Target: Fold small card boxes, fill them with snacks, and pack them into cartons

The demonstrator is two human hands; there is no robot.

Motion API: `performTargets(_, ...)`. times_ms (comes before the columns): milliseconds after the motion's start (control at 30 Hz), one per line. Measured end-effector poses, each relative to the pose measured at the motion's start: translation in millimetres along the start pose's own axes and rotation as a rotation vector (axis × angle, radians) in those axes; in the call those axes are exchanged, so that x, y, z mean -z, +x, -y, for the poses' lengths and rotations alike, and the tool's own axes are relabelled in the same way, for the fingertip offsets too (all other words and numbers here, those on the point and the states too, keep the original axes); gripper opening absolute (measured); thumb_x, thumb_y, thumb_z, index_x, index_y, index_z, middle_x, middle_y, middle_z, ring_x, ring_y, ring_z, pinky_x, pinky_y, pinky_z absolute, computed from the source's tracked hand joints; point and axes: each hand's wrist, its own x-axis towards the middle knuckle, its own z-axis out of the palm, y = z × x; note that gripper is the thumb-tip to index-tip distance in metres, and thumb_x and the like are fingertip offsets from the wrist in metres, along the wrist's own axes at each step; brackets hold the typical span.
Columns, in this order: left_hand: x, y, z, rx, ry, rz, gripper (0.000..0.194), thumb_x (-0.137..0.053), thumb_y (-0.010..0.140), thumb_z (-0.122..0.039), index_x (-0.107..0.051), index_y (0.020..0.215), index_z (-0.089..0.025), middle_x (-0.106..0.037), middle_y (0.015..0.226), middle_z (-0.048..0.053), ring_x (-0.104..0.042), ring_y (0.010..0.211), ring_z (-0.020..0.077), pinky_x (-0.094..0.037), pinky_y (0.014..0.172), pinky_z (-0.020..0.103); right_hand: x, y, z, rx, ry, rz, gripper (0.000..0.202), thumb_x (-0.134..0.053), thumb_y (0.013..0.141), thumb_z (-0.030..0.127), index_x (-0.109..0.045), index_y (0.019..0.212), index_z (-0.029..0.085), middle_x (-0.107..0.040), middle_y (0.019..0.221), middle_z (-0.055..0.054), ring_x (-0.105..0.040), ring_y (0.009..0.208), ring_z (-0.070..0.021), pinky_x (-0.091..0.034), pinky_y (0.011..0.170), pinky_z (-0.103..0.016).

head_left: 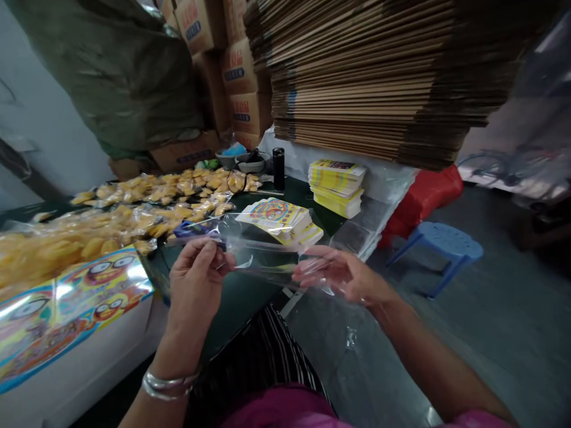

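A clear plastic bag (265,257) is stretched between my hands above the front of the dark green table. My left hand (198,276) pinches its left end between thumb and fingers. My right hand (341,273) is at the other end, its fingers extended and seen through the film, apparently inside or behind it. Just beyond the bag lies a fanned stack of printed cards (279,215). Farther back is a taller stack of yellow-edged cards (336,187). Many small clear packets with yellow contents (173,193) cover the table's left side.
A colourful printed box (75,309) is at the near left. Behind the cards stand a black cylinder (278,169) and bowls (252,163). Flattened cardboard (357,89) is piled high at the back. A blue stool (441,241) and a red bag (422,199) are to the right.
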Motion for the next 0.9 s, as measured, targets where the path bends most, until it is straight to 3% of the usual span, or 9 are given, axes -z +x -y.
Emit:
performTargets(133, 4.0, 0, 19, 0.093, 0.026, -0.018, 0.015, -0.077, 0.066, -0.024, -0.064, 0.072, -0.024, -0.066, 0.063, -0.004, -0.06, 0.051, 0.0129, -0.048, 0.045, 0.023, -6, -6, -20, -0.014, -0.168, -0.224, 0.067, -0.091, 0.067, 0.03, -0.061, 0.126, 0.024, -0.075, 0.109, -0.006, -0.071, 0.103, -0.0212, -0.054, 0.096, -0.042)
performTargets(233, 12.3, -5, 32, 0.127, 0.082, 0.018, 0.012, -0.076, 0.066, -0.023, -0.065, 0.07, -0.025, -0.067, 0.063, -0.003, -0.059, 0.05, 0.0127, -0.048, 0.044, 0.023, -5, -4, -20, 0.005, -0.178, -0.255, 0.035, -0.082, 0.079, 0.035, -0.069, 0.109, 0.021, -0.076, 0.088, -0.002, -0.073, 0.079, -0.0159, -0.058, 0.081, -0.034)
performTargets(300, 19.0, -9, 38, 0.151, 0.101, 0.04, 0.012, -0.077, 0.065, -0.023, -0.066, 0.066, -0.025, -0.065, 0.061, -0.002, -0.057, 0.049, 0.0121, -0.047, 0.043, 0.022, -2, -2, -17, -0.002, -0.16, -0.24, 0.028, -0.08, 0.08, 0.037, -0.071, 0.101, 0.02, -0.075, 0.083, -0.001, -0.073, 0.074, -0.0148, -0.059, 0.074, -0.03)
performTargets(433, 29.8, -19, 45, 0.199, 0.117, 0.093, 0.016, -0.08, 0.068, -0.029, -0.066, 0.062, -0.023, -0.059, 0.055, -0.001, -0.052, 0.048, 0.0113, -0.045, 0.041, 0.02, 2, -3, -14, -0.057, -0.12, -0.263, 0.041, -0.083, 0.076, 0.027, -0.063, 0.111, 0.02, -0.074, 0.094, -0.002, -0.073, 0.077, -0.0147, -0.06, 0.069, -0.027)
performTargets(567, 35.8, -25, 47, 0.206, 0.074, -0.023, 0.021, -0.085, 0.063, -0.038, -0.07, 0.063, -0.024, -0.06, 0.063, -0.001, -0.051, 0.05, 0.011, -0.043, 0.039, 0.02, 6, -4, -15, -0.069, -0.15, -0.227, 0.076, -0.081, 0.076, 0.02, -0.04, 0.139, 0.029, -0.07, 0.103, -0.002, -0.073, 0.079, -0.0155, -0.06, 0.068, -0.027)
performTargets(633, 37.6, -26, 48, 0.233, 0.094, -0.022, 0.024, -0.086, 0.061, -0.04, -0.069, 0.061, -0.023, -0.056, 0.059, -0.001, -0.048, 0.049, 0.0104, -0.04, 0.037, 0.02, 6, -5, -15, -0.05, -0.249, -0.209, 0.093, -0.081, 0.075, 0.02, -0.027, 0.149, 0.037, -0.064, 0.117, -0.004, -0.071, 0.085, -0.0168, -0.06, 0.069, -0.029)
performTargets(700, 38.4, -27, 50, 0.265, 0.127, 0.008, 0.025, -0.086, 0.062, -0.041, -0.07, 0.061, -0.023, -0.052, 0.054, -0.001, -0.045, 0.047, 0.01, -0.038, 0.036, 0.019, 3, -4, -15, 0.011, -0.452, -0.204, 0.094, -0.08, 0.077, 0.02, -0.027, 0.151, 0.041, -0.055, 0.133, -0.008, -0.068, 0.095, -0.0191, -0.06, 0.074, -0.033)
performTargets(800, 38.9, -25, 58, 0.29, 0.169, 0.034, 0.025, -0.084, 0.064, -0.041, -0.069, 0.062, -0.022, -0.055, 0.056, -0.001, -0.045, 0.045, 0.0093, -0.036, 0.035, 0.018, -5, -1, -12, 0.174, -0.863, -0.186, 0.068, -0.077, 0.081, 0.025, -0.048, 0.142, 0.035, -0.045, 0.148, -0.008, -0.055, 0.124, -0.0266, -0.051, 0.1, -0.046)
performTargets(900, 43.1, -21, 66, 0.31, 0.265, 0.11, 0.03, -0.081, 0.067, -0.047, -0.066, 0.063, -0.021, -0.053, 0.053, -0.002, -0.044, 0.042, 0.009, -0.033, 0.034, 0.019, -10, 5, -8, 0.303, -1.054, -0.16, 0.022, -0.065, 0.093, 0.034, -0.069, 0.114, 0.027, -0.061, 0.132, -0.007, -0.054, 0.126, -0.0252, -0.041, 0.109, -0.048)
